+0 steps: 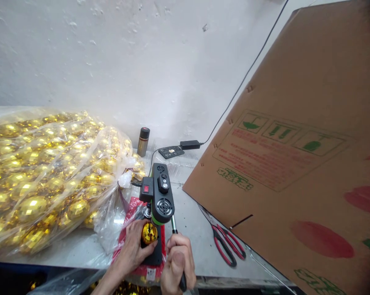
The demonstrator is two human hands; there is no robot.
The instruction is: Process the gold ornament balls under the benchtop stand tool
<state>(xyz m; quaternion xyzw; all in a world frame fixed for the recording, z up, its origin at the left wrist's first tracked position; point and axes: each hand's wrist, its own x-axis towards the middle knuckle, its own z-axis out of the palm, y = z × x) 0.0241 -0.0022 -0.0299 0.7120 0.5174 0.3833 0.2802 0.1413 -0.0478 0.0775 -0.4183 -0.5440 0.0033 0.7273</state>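
Low in the middle of the head view, my left hand (133, 248) wraps its thumb and fingers round a gold mirrored ball (149, 233). The ball is held over the black base (154, 257), beside the head of a small black bench drill (163, 192). My right hand (178, 262) is closed round the black-gripped lever (173, 224) at the drill's right side. A red plastic sheet (132, 209) lies under the machine. Whether a bit touches the ball is hidden by the drill head.
At left lies a clear bag of gold balls (52, 184). A bottle (143, 142), a power adapter (190, 144) with its cable and a dark panel (171, 152) stand or lie near the wall. Scissors (228, 246) lie right, beside a large cardboard box (283, 164).
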